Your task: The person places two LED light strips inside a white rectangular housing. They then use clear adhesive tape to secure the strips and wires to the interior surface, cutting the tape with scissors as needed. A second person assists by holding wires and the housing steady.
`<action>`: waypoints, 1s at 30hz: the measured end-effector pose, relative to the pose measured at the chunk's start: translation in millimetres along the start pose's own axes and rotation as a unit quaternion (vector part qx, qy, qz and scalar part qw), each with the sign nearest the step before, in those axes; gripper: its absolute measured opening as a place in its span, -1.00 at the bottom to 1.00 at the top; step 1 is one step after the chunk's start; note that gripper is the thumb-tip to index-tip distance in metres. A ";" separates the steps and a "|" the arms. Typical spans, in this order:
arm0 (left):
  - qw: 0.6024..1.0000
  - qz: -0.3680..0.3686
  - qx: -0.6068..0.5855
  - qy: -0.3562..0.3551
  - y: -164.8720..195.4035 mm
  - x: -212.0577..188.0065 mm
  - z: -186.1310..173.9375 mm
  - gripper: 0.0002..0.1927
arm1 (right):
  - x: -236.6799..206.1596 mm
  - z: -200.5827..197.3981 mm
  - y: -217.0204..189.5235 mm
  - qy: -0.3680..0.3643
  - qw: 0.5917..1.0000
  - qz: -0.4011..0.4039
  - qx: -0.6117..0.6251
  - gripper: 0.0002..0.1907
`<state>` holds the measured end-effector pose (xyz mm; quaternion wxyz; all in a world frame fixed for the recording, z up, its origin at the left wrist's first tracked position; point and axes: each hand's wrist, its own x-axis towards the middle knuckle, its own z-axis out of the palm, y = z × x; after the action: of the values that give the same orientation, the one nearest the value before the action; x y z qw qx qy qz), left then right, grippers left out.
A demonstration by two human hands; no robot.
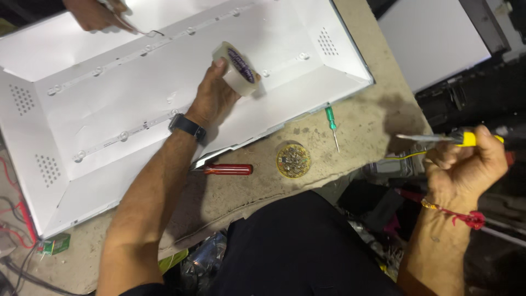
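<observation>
Fingers (222, 68) of left hand (211, 98) grip tape roll (239, 68) — over panel (109, 98).

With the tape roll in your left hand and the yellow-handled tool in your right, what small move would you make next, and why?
Probably bring the right hand with its tool over to the tape roll. The left hand holds the roll above the white panel, while the tool is well off to the side.

tape roll (239, 69): glossy plastic | panel (181, 93): smooth matt white | bench (361, 126): rough, stained | screwdriver handle (229, 169): glossy red plastic
</observation>
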<state>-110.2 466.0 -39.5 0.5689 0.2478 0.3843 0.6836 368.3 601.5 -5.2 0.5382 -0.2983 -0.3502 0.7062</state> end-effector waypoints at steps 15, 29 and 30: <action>0.978 0.098 0.175 -0.062 22.6 -76.9 74.3 -0.03 | -118.0 -141.2 56.0 0.498 0.863 -0.053 -0.067 -0.79; 0.488 0.457 0.741 -0.065 -9.9 -157.1 113.4 -0.31 | -65.6 -41.1 150.3 0.254 0.954 0.154 0.044 -0.72; 0.470 0.470 0.745 -0.063 -20.3 -158.9 112.4 -0.31 | -72.5 -41.0 153.3 0.220 0.956 0.195 0.022 -0.66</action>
<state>25.5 340.7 25.2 -0.2144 0.7638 0.5371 0.2867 334.2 511.5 -150.7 0.4601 -0.4971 -0.1428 0.7217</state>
